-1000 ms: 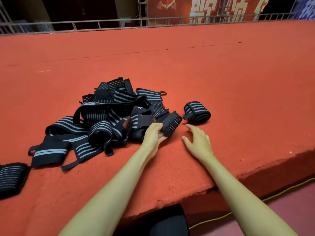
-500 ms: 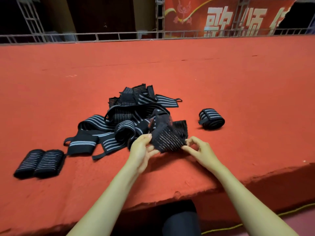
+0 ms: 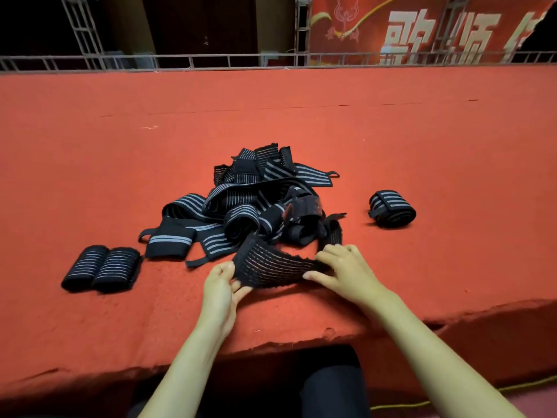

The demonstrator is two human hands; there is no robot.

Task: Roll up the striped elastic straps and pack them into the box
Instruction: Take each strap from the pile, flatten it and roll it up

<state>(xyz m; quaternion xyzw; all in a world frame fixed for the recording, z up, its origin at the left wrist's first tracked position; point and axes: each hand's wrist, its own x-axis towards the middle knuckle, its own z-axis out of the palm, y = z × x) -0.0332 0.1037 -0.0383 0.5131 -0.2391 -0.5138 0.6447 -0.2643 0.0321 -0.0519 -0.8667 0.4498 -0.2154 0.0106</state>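
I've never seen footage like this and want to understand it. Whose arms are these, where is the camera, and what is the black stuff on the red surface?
There is no machine here. A person is working with bare hands. The one camera sits on their head and looks forward and down, so both arms reach in from the bottom of the picture. The left hand and the right hand each grip one end of a striped black strap, spread between them near the front edge of the red surface. Behind it lies a tangled pile of unrolled straps. One rolled strap sits apart to the right. A rolled pair lies side by side to the left. No box shows in this picture.
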